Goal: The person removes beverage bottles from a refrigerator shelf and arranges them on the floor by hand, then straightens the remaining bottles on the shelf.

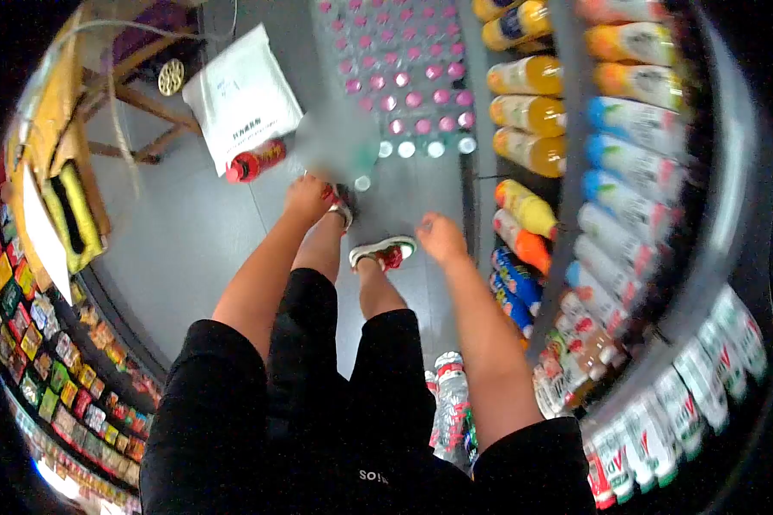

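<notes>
My left hand (307, 197) is held low over the floor, its fingers curled at the edge of a grey blurred patch. Whatever those fingers grip is hidden. Just above and to the left of that hand, a red bottle (256, 160) lies against the lower edge of a white printed package (242, 96). My right hand (441, 238) hangs to the right with its fingers drawn in, and no object shows in it. Close to the blur are a few pale-capped bottles (406, 149), at the near edge of many pink-capped bottles (414, 99) packed in rows.
Shelves on the right hold orange drink bottles (528, 115) and white-and-blue bottles (631, 163). Wrapped bottles (451, 403) stand beside my legs. A wooden table (56, 129) with a yellow-and-black item (76, 215) is on the left, above racks of small packets (56, 343).
</notes>
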